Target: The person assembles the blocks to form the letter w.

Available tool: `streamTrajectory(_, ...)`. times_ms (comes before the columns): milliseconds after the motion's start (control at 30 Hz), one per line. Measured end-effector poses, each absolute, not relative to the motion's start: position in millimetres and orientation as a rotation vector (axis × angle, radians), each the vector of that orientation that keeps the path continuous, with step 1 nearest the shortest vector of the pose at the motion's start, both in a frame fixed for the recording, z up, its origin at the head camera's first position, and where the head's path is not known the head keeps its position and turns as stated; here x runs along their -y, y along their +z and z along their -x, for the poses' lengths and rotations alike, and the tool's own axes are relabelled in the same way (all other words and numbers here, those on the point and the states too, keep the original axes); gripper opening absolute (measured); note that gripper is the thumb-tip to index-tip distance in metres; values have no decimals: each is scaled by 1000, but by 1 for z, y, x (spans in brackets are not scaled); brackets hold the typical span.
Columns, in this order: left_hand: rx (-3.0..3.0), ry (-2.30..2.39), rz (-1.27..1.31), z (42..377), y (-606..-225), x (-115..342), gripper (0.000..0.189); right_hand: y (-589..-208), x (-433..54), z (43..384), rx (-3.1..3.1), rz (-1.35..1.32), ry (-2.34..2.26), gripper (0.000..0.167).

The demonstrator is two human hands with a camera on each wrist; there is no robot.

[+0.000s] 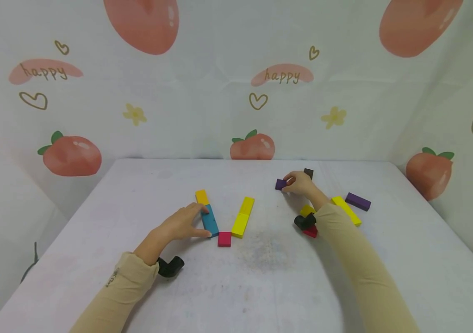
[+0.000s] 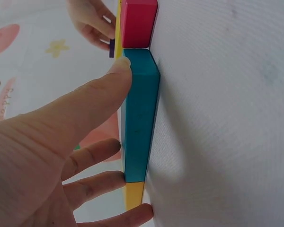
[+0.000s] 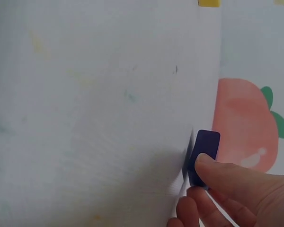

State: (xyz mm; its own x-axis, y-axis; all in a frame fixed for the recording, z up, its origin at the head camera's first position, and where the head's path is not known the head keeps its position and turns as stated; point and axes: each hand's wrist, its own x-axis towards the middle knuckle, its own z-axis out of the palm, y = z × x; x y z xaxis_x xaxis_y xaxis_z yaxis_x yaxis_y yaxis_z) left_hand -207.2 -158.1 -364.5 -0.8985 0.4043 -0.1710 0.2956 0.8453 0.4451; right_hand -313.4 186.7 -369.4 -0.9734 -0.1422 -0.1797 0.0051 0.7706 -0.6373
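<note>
My left hand (image 1: 182,224) lies along a blue block (image 1: 210,222), fingers spread. Its thumb touches the block near one end in the left wrist view. An orange-yellow block (image 1: 202,197) joins the blue one's far end, and a red square block (image 1: 224,239) sits by its near end. To the right of these, two yellow blocks (image 1: 240,225) stand end to end in a slanted line that reaches down to the red one. Farther back on the right, my right hand (image 1: 301,183) pinches a small purple block (image 3: 207,144) between thumb and fingers, close over the table.
Around the right forearm lie a long yellow block (image 1: 346,211), a longer purple block (image 1: 358,201), a small yellow block (image 1: 307,210) and a partly covered red block (image 1: 310,231). A dark block (image 1: 308,173) lies behind the right hand. A printed cloth (image 1: 203,92) hangs behind the white table (image 1: 203,296).
</note>
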Motion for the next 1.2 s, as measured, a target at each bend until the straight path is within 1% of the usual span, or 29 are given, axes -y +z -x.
streamTrajectory(400, -2766, 604, -541, 207, -364, 158, 59, -368, -186, 307, -2702, 147, -1029, 41)
streamTrajectory(967, -2773, 614, -554, 207, -366, 158, 59, -373, -174, 301, -2729, 317, -979, 38)
streamTrajectory(1200, -2775, 620, -563, 207, -366, 159, 59, -369, -169, 296, -2690, 305, -981, 38)
